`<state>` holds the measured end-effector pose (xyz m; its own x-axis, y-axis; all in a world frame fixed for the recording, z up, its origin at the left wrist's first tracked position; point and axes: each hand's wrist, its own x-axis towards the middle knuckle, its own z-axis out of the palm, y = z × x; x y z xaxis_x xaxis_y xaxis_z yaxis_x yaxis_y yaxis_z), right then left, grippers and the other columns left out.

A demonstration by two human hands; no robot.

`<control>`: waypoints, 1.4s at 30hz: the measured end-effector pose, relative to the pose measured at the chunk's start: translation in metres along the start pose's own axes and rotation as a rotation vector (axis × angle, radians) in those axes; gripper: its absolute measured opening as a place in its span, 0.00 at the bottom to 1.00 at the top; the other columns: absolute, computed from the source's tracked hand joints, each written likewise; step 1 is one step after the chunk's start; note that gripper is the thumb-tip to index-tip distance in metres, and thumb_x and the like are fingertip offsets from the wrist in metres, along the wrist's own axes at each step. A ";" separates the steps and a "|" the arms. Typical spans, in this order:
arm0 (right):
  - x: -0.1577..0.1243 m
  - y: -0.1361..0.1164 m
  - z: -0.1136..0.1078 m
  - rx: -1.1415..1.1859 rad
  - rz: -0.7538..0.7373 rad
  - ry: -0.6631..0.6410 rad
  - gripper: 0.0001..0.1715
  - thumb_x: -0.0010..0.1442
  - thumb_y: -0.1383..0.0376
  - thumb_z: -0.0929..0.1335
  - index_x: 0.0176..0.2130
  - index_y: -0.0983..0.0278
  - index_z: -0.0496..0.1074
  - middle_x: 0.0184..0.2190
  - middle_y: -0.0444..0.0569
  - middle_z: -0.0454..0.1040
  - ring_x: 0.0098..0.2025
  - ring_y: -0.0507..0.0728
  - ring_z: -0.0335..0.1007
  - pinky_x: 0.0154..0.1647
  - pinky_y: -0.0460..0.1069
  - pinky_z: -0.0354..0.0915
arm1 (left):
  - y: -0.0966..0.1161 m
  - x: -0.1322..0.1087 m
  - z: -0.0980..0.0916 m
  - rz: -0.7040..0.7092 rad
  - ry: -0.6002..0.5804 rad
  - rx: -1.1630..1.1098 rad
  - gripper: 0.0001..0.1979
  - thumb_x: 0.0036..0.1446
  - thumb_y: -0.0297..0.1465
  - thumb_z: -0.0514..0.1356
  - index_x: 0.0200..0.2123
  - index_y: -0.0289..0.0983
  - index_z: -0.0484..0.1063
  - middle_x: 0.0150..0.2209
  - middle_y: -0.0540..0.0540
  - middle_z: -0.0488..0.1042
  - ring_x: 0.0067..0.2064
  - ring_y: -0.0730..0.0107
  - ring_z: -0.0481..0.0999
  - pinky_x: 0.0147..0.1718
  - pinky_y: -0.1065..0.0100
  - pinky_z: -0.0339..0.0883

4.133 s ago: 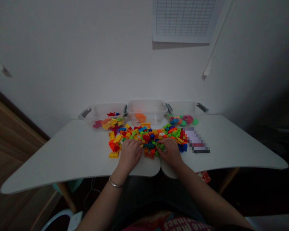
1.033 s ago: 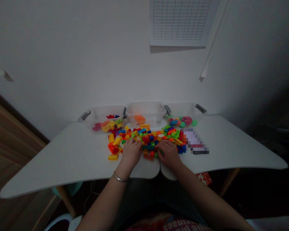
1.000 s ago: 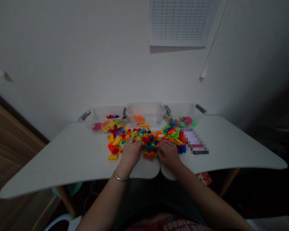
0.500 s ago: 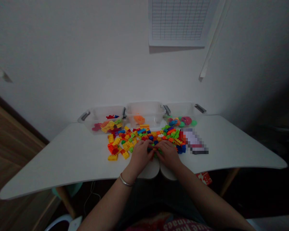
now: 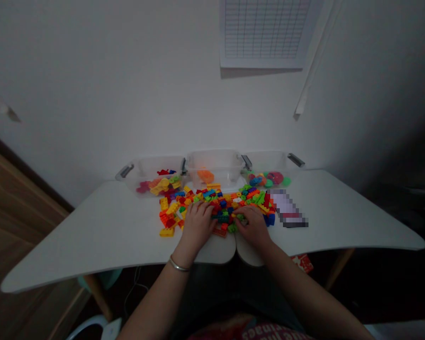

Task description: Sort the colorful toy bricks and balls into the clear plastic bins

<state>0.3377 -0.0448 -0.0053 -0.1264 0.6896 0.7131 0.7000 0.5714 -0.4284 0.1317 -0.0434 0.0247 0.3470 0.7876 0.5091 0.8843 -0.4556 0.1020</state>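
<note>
My left hand (image 5: 198, 224), with a silver bangle on its wrist, is over the front of a pile of toy building bricks (image 5: 193, 215). Its thumb and index finger are closed at the left end of a dark teal brick (image 5: 222, 218). Facing it, my right hand (image 5: 252, 225) has thumb and forefinger pinched at a small yellow brick (image 5: 235, 216), partly hidden. A dull green piece (image 5: 241, 219) shows beneath the right fingers. A flat red-orange brick (image 5: 219, 232) and a green brick (image 5: 232, 228) lie in front, between the hands.
Three clear plastic bins stand along the wall: a left one (image 5: 145, 170) with mixed pieces, a middle one (image 5: 226, 163) with an orange piece, and a right one (image 5: 269, 163) with round toys. A blurred-out phone-like item (image 5: 288, 210) lies right of the pile on the white table (image 5: 109, 236).
My hands, earlier together over the pile, have moved apart, the left one leftward and the right one slightly right. The teal brick between them now shows more. The view has shifted slightly.
</note>
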 end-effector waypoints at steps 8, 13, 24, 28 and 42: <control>0.051 0.033 -0.035 0.013 0.205 0.244 0.11 0.59 0.58 0.66 0.37 0.62 0.73 0.35 0.52 0.78 0.37 0.59 0.73 0.43 0.55 0.68 | -0.009 -0.003 0.008 -0.017 0.034 0.022 0.19 0.59 0.34 0.58 0.54 0.37 0.70 0.54 0.40 0.73 0.57 0.53 0.68 0.60 0.49 0.57; 0.114 0.070 -0.071 -0.151 0.284 0.312 0.15 0.57 0.60 0.65 0.39 0.64 0.76 0.35 0.53 0.78 0.39 0.60 0.71 0.45 0.55 0.65 | -0.009 -0.003 0.009 -0.017 0.023 0.014 0.19 0.59 0.33 0.58 0.53 0.38 0.70 0.54 0.42 0.74 0.56 0.52 0.68 0.61 0.46 0.54; 0.146 0.125 -0.061 -0.403 0.576 0.167 0.20 0.58 0.60 0.63 0.42 0.61 0.80 0.35 0.53 0.81 0.39 0.61 0.73 0.47 0.56 0.63 | -0.003 0.000 0.003 -0.032 -0.007 0.033 0.21 0.56 0.31 0.59 0.54 0.39 0.71 0.54 0.42 0.74 0.56 0.52 0.68 0.61 0.45 0.53; 0.139 0.125 -0.054 -0.582 0.512 0.021 0.22 0.60 0.60 0.60 0.39 0.61 0.81 0.34 0.53 0.81 0.43 0.61 0.72 0.57 0.60 0.54 | -0.001 -0.004 -0.004 -0.035 -0.025 0.043 0.21 0.56 0.31 0.59 0.54 0.38 0.70 0.55 0.41 0.73 0.57 0.51 0.68 0.61 0.45 0.54; 0.115 0.052 -0.046 -0.203 0.098 0.017 0.17 0.62 0.63 0.61 0.41 0.61 0.78 0.38 0.50 0.80 0.40 0.60 0.72 0.45 0.54 0.65 | 0.009 -0.021 0.008 -0.138 0.084 0.146 0.18 0.63 0.33 0.51 0.53 0.37 0.71 0.52 0.39 0.75 0.56 0.50 0.70 0.63 0.40 0.44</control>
<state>0.3920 0.0440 0.0800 -0.0405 0.7286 0.6838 0.8357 0.3998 -0.3765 0.1345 -0.0609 0.0076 0.1978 0.7985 0.5686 0.9597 -0.2760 0.0538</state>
